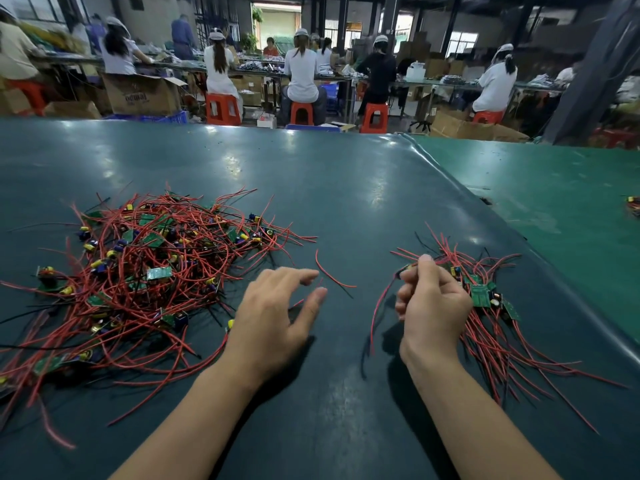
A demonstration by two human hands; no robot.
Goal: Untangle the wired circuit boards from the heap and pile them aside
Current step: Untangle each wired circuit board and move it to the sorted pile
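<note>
Heap (145,268) by L hand (273,306); R hand (429,299) seemingly pinching board (405,270).

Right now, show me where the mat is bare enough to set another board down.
Free: the mat beyond both piles, toward the far edge, and the strip between the left hand and right hand. Crowded: the tangled heap on the left, and the sorted pile beside the right hand.

Heap (131,271) cut off at left edge
</note>
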